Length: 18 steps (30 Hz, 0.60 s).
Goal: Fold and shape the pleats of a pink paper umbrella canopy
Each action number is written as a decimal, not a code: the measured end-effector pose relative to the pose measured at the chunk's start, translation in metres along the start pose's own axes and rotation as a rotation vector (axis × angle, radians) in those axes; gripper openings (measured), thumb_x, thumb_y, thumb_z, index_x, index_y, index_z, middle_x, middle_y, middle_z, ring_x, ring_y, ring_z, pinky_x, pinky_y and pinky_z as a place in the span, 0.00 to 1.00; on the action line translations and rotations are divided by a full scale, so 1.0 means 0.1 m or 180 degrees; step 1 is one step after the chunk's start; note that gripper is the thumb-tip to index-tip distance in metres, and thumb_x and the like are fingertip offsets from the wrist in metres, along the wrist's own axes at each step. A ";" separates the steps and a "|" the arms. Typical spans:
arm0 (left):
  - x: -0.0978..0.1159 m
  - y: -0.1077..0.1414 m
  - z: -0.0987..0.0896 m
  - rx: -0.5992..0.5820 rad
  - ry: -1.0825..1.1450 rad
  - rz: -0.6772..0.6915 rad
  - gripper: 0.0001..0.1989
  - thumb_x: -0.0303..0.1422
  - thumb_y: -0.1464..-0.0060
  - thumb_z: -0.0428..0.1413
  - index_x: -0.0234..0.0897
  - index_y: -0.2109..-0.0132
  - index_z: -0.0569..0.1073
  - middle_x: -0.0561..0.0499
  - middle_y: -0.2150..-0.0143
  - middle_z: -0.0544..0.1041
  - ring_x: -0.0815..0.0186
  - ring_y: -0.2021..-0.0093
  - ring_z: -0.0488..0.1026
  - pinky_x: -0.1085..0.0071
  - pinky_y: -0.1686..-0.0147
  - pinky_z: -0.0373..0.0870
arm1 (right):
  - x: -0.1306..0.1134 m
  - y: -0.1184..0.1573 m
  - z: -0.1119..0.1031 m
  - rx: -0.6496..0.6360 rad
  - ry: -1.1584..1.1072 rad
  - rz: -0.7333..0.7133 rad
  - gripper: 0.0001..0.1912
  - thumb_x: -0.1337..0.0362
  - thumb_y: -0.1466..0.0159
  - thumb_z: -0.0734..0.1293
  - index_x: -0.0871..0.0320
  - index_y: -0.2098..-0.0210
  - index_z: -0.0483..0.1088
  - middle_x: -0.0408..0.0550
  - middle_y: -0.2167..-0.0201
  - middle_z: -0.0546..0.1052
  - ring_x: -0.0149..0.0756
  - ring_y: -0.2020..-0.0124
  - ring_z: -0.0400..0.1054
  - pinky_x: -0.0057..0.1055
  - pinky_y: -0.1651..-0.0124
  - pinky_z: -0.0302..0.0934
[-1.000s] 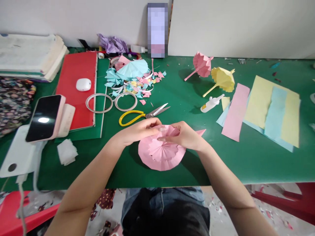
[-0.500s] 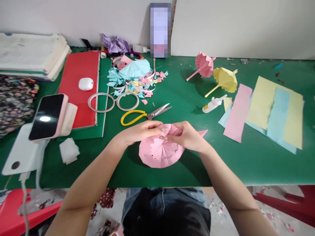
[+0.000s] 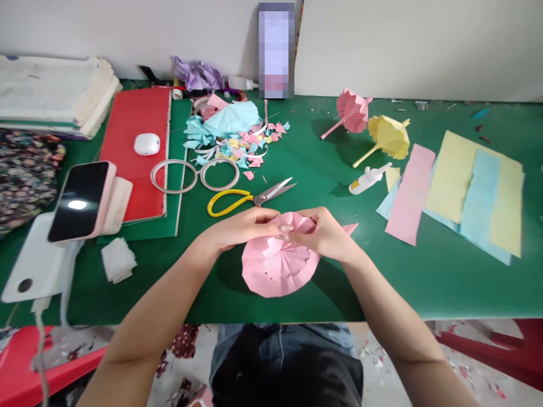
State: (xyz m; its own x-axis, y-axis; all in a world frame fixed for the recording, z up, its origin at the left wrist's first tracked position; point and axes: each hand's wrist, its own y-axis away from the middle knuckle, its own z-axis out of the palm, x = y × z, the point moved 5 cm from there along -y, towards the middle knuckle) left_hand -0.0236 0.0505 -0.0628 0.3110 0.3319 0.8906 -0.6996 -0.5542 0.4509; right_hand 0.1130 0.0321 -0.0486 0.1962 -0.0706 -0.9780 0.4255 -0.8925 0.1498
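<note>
Both hands pinch a round, pleated pink paper piece, a wide disc with a smaller scalloped disc fanned out over its middle. My left hand grips its upper left, thumb on top near the centre. My right hand holds the upper right, its thumb close to the left thumb; the fingers beneath are hidden. A pink paper point sticks out behind my right wrist. Yellow-handled scissors lie just beyond my left hand.
Small paper umbrellas in pink and yellow lie beyond a glue bottle. Paper sheets are at right. Paper scraps, two tape rings, a red folder and a phone occupy the left.
The pink paper disc has tilted so that its near edge sits slightly lower and its face shows more. My thumbs have shifted a little along its centre; both hands keep their grip.
</note>
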 end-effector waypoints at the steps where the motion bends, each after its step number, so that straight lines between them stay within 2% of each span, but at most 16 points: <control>1: -0.01 -0.01 0.00 -0.0025 0.0009 0.0011 0.11 0.39 0.47 0.56 0.35 0.65 0.72 0.52 0.67 0.72 0.67 0.66 0.69 0.73 0.68 0.63 | 0.00 0.00 -0.01 0.0027 0.0021 0.0008 0.10 0.63 0.48 0.72 0.65 0.71 0.74 0.42 0.78 0.70 0.27 0.75 0.59 0.25 0.73 0.55; 6: -0.02 0.00 -0.01 0.0006 -0.0076 0.0011 0.11 0.39 0.49 0.57 0.35 0.63 0.73 0.53 0.70 0.71 0.68 0.68 0.69 0.74 0.70 0.63 | -0.01 -0.01 -0.02 0.0085 0.0124 0.0072 0.11 0.62 0.49 0.73 0.64 0.75 0.72 0.40 0.80 0.66 0.25 0.77 0.55 0.24 0.75 0.51; 9: 0.02 0.04 -0.07 0.0211 -0.0188 0.0057 0.11 0.39 0.48 0.56 0.35 0.64 0.72 0.54 0.71 0.69 0.69 0.70 0.68 0.75 0.72 0.62 | -0.01 -0.01 -0.02 0.0029 -0.0011 0.0136 0.12 0.60 0.49 0.73 0.64 0.71 0.73 0.41 0.78 0.67 0.26 0.77 0.56 0.25 0.74 0.52; 12: 0.08 0.08 -0.15 0.0472 -0.0275 0.0169 0.11 0.39 0.48 0.55 0.35 0.66 0.71 0.54 0.71 0.67 0.70 0.71 0.67 0.75 0.74 0.61 | 0.00 0.00 -0.03 0.0007 -0.0128 0.0246 0.12 0.59 0.49 0.73 0.63 0.74 0.72 0.39 0.81 0.63 0.25 0.79 0.52 0.25 0.77 0.49; 15: 0.13 0.11 -0.21 0.0603 -0.0660 0.0282 0.11 0.40 0.47 0.54 0.36 0.66 0.70 0.54 0.70 0.65 0.70 0.70 0.65 0.76 0.74 0.60 | 0.01 0.00 -0.04 0.0036 -0.0119 0.0279 0.15 0.59 0.49 0.73 0.61 0.81 0.67 0.36 0.84 0.57 0.23 0.80 0.47 0.26 0.79 0.43; 18: 0.16 0.12 -0.20 0.0561 -0.1063 0.0332 0.10 0.40 0.45 0.53 0.36 0.66 0.69 0.56 0.72 0.61 0.71 0.72 0.61 0.76 0.75 0.57 | 0.01 -0.01 -0.03 0.0050 -0.0008 0.0329 0.21 0.59 0.49 0.74 0.59 0.85 0.58 0.35 0.85 0.52 0.22 0.81 0.43 0.26 0.80 0.39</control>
State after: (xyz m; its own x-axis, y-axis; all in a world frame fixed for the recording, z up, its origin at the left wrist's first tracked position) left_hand -0.0401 0.0647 -0.0442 0.4566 0.0161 0.8895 -0.6263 -0.7042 0.3343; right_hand 0.1153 0.0340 -0.0489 0.2362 -0.1637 -0.9578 0.3891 -0.8873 0.2476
